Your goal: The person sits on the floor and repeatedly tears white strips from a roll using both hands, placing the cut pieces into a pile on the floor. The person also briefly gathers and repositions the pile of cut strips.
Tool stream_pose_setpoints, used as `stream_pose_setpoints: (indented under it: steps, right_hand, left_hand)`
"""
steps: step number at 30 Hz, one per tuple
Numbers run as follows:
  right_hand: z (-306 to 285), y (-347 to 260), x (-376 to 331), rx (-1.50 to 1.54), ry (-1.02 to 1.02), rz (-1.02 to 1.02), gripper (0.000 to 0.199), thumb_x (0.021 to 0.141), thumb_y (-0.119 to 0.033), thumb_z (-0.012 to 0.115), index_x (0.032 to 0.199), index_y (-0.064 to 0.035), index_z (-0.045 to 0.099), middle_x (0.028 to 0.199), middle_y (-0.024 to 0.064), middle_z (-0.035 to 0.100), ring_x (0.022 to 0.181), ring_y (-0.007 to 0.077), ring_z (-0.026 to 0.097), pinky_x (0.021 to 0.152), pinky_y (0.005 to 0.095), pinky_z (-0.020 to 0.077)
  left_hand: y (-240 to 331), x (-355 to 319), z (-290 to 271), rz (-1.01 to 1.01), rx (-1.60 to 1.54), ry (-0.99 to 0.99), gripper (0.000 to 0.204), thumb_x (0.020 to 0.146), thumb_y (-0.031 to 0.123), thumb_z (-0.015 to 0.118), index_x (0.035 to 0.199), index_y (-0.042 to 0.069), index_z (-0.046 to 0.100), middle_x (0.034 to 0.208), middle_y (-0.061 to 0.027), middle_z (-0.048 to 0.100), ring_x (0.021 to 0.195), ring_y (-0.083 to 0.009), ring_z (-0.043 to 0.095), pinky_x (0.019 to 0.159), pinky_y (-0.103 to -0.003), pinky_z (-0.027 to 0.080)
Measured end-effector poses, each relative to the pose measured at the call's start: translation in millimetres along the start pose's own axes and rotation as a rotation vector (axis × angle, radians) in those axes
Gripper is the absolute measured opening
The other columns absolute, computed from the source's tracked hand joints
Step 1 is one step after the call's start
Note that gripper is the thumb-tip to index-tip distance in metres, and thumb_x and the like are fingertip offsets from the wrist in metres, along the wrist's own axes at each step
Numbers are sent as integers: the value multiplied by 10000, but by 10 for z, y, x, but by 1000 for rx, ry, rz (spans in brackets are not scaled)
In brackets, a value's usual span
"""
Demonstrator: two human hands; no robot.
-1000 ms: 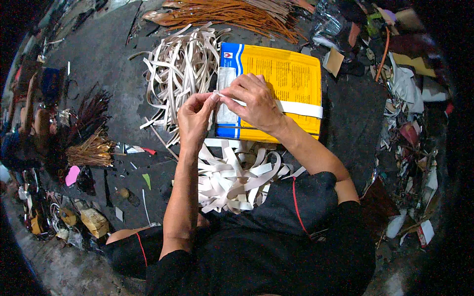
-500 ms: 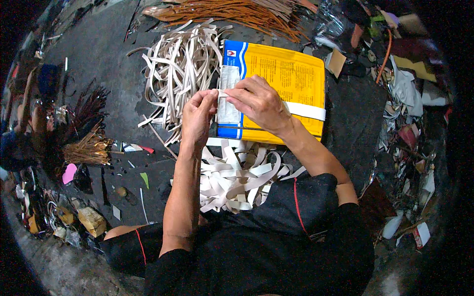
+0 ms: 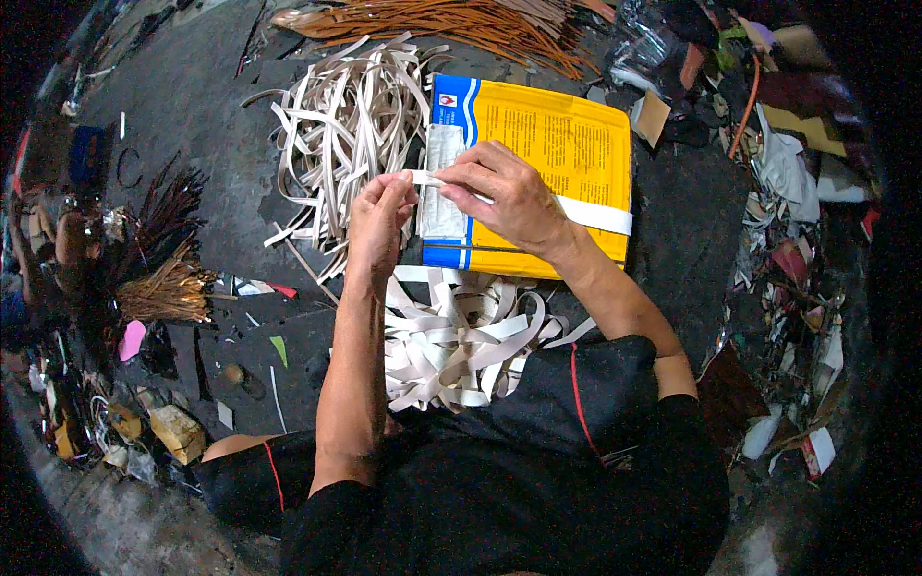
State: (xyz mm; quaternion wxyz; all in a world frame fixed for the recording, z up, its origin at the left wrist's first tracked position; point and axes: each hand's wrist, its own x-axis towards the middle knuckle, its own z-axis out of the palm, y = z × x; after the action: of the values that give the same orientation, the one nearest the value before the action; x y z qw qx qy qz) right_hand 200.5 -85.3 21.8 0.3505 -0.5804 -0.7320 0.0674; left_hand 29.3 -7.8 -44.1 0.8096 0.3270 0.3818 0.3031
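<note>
A white flat strip (image 3: pixel 595 215) lies across a yellow and blue box-shaped container (image 3: pixel 557 125) and passes under my right hand (image 3: pixel 514 202). My right fingers pinch it above the container's left part. At the strip's left end, my left hand (image 3: pixel 377 221) grips it between thumb and forefinger, just off the container's edge. A short length shows between the two hands. Beneath them a whitish rectangular pad (image 3: pixel 444 204) sits on the blue side. Narrow whitish strips (image 3: pixel 346 134) are heaped beyond my left hand; wider white strips (image 3: pixel 461 350) lie between the container and my lap.
Long orange-brown strips (image 3: pixel 432 29) lie at the far side. Scraps and plastic (image 3: pixel 788 182) litter the right. On the left are bundles of thin brown strips (image 3: pixel 168 283), a pink scrap (image 3: pixel 133 340) and a pale brown block (image 3: pixel 178 434). Another person's limbs (image 3: pixel 72 240) show at the left edge.
My left hand has shifted slightly left, away from my right hand, and more of the white strip shows between them. The right hand stays nearly in place.
</note>
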Motion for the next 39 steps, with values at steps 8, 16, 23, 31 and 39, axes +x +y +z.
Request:
stream_pose_setpoints:
  steps: [8,16,23,31,39]
  right_hand:
    - [-14,-3,17,40,-12,29,160,773,-76,719,926,-43,685,856,81,605,800,232,607,699,329,510]
    - [2,-7,12,41,10,30,193,762,-95,732,944,-46,688,857,76,603,793,226,605,681,324,508]
    - [22,-17,-5,18,29,28,209,758,-104,736,954,-51,690,856,68,604,788,221,606,679,322,510]
    - [36,5,-36,33,53,21,200,756,-100,736,944,-47,694,855,70,609,783,219,605,680,319,510]
    - [43,-13,-39,41,35,44,179,761,-98,732,931,-50,702,855,65,603,781,217,598,672,319,502]
  left_hand:
    - [-80,125,-112,-26,-6,69,179,887,199,654,926,32,603,759,-3,572,606,-41,450,532,-169,332]
    - [-214,318,-459,-62,-186,62,236,897,244,636,954,19,593,809,-33,583,683,-84,487,581,-192,368]
    - [-99,-66,60,58,-237,-59,317,928,383,574,948,66,591,813,9,581,703,-69,500,618,-198,357]
    - [7,-117,150,-13,-99,103,155,891,209,648,864,73,579,733,26,536,607,-34,430,532,-180,315]
    - [-106,188,-417,-118,-146,91,128,906,182,616,835,87,569,723,30,516,638,-53,448,535,-193,324]
